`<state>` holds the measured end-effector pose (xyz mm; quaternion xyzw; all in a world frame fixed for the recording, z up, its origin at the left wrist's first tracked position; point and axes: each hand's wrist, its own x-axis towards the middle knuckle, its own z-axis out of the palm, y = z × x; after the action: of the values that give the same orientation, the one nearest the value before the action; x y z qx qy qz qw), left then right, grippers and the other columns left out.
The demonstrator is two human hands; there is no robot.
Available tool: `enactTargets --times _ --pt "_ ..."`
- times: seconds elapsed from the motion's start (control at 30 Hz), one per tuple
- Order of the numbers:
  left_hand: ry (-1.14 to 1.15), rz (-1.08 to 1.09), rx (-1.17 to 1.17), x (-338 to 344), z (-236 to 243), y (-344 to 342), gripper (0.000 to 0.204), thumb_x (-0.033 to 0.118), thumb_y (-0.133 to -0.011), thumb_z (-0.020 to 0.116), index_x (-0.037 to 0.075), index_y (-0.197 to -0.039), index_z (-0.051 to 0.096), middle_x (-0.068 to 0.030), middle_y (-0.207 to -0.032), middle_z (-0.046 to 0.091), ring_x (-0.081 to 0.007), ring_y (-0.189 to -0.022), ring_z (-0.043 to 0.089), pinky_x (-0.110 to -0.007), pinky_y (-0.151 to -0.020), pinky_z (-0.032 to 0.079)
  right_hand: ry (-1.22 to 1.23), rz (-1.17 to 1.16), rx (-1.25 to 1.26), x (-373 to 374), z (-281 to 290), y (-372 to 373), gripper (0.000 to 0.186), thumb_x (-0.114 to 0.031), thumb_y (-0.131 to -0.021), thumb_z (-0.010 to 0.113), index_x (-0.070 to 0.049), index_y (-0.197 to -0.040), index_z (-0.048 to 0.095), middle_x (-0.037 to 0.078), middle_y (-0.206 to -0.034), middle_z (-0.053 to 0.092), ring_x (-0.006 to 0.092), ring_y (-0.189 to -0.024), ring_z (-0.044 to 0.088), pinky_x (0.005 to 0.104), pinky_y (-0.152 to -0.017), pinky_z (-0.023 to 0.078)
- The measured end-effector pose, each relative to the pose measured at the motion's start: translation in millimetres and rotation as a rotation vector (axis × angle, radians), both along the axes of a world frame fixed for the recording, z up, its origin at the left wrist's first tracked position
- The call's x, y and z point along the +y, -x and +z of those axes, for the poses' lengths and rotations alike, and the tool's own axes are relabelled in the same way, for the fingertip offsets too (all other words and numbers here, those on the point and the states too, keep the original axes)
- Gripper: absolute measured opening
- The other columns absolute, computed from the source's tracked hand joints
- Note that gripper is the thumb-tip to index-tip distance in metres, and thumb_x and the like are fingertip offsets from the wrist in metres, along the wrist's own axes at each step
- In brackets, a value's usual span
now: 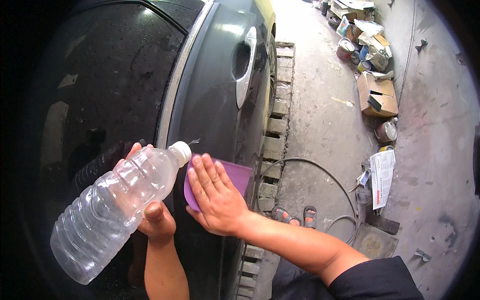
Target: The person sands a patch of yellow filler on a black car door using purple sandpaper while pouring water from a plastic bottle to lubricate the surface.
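Observation:
My left hand (160,220) is wrapped round a clear ribbed plastic bottle (107,210), tilted with its white cap (181,152) up and to the right. A thin squirt of clear liquid leaves the cap above the door. My right hand (215,197) holds a purple sheet (239,175), which looks like sandpaper, against the dark grey car door (207,110). Its fingers lie stretched and close together over the sheet; the thumb is at the sheet's lower edge. The sheet's underside is hidden. Further up the door is the door handle (247,67).
The wet, dark car window (115,90) fills the left. A grating strip (276,127) runs along the floor beside the car. A hose (330,175) curves over the concrete near my sandalled feet (295,216). Against the wall stand a cardboard box (377,95), cans (386,131) and a newspaper (382,177).

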<state>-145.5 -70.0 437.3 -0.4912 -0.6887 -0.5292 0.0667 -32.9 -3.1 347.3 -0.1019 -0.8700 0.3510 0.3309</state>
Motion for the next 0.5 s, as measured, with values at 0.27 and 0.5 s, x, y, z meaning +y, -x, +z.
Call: enactTargets --times 0.27,0.5 --pt "-0.023 -0.028 0.005 7.0 -0.2 0.3 0.087 0.061 -0.097 0.049 -0.005 -0.148 0.022 -0.0335 -0.142 0.042 -0.0423 -0.126 0.053 -0.052 -0.106 0.046 -0.072 -0.201 -0.082 66.7 0.1 43.2 0.078 -0.041 -0.092 0.057 0.014 -0.144 0.037 0.035 -0.156 0.027 0.0483 -0.148 0.022 0.0530 -0.122 0.017" --pt "-0.064 -0.018 -0.108 10.0 -0.4 -4.9 0.090 0.064 -0.091 0.058 0.006 -0.152 0.025 -0.0277 -0.148 0.040 -0.0422 -0.133 0.047 -0.055 -0.113 0.037 -0.067 -0.155 -0.024 77.7 -3.7 38.2 0.079 -0.039 -0.088 0.061 0.011 -0.145 0.038 0.031 -0.156 0.030 0.0429 -0.149 0.023 0.0522 -0.122 0.017"
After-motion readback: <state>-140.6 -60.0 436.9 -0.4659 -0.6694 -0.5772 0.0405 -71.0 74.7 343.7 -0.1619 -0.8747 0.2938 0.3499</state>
